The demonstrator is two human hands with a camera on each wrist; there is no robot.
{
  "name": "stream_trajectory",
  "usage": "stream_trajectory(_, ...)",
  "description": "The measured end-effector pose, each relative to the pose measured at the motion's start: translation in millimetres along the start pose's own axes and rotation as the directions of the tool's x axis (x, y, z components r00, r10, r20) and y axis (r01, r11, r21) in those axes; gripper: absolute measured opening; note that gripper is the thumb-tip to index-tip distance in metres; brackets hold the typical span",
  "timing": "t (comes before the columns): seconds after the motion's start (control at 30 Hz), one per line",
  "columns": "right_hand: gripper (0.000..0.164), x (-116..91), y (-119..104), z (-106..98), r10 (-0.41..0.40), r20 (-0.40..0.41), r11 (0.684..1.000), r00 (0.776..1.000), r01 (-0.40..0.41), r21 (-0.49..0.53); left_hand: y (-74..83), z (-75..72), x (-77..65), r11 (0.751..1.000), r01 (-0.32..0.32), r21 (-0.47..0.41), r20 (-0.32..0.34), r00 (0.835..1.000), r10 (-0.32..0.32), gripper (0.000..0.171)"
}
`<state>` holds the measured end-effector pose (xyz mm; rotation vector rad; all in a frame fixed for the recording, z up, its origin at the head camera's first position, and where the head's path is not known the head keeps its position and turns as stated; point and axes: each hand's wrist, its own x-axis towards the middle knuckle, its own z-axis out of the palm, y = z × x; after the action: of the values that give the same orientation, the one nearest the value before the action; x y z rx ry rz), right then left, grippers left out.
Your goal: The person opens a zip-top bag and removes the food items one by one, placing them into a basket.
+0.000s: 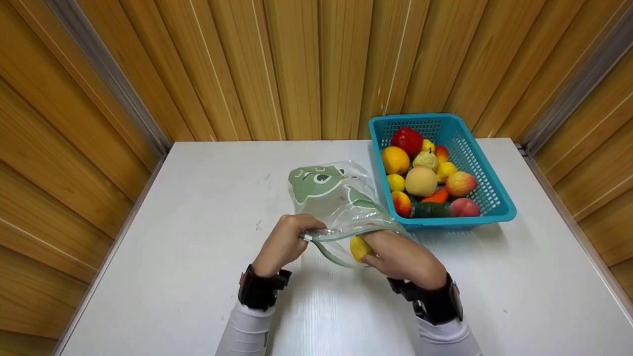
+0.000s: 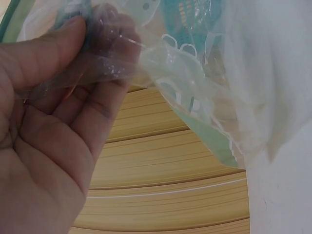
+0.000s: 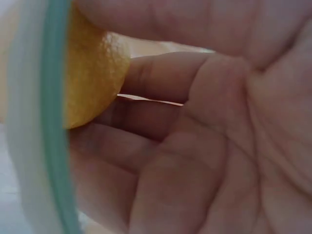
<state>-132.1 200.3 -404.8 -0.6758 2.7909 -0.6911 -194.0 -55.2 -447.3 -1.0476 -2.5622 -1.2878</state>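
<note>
A clear zip bag (image 1: 316, 185) with a green cartoon print lies on the white table, its mouth spread toward me. My left hand (image 1: 287, 238) pinches the left side of the rim; in the left wrist view the film (image 2: 180, 73) drapes over that hand's fingers. My right hand (image 1: 408, 254) grips a yellow lemon (image 1: 359, 248) at the bag's mouth, some fingers hidden behind the film. In the right wrist view the lemon (image 3: 92, 78) sits between thumb and fingers, partly covered by the bag's green seal strip (image 3: 56, 117).
A teal basket (image 1: 502, 210) stands at the back right, close beside the bag. It holds several fruits and vegetables, among them a red pepper (image 1: 407, 142), an orange (image 1: 395, 160) and a carrot (image 1: 436, 196). Wood-patterned walls (image 1: 296, 69) enclose the table (image 1: 207, 207) at the back and sides.
</note>
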Motion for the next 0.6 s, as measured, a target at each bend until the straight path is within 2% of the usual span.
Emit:
stream_trajectory(0.27, 0.049, -10.1, -3.2, -11.1, -0.015, 0.042, 1.000, 0.999, 0.015, -0.003, 0.3, 0.2, -0.1, 1.000, 0.006, 0.009, -0.002, 1.000, -0.006, 0.048)
stream_trajectory(0.43, 0.050, -21.7, -7.1, -17.6, -0.024, 0.029, 1.000, 0.999, 0.024, 0.007, 1.2, 0.3, 0.0, 1.000, 0.022, -0.002, 0.003, 1.000, -0.022, 0.047)
stream_trajectory(0.6, 0.052, -34.4, -6.7, -24.9, -0.023, 0.007, 0.999, 1.000, 0.022, 0.040, 1.5, 0.7, 0.8, 1.000, 0.010, 0.004, 0.003, 1.000, -0.010, 0.045)
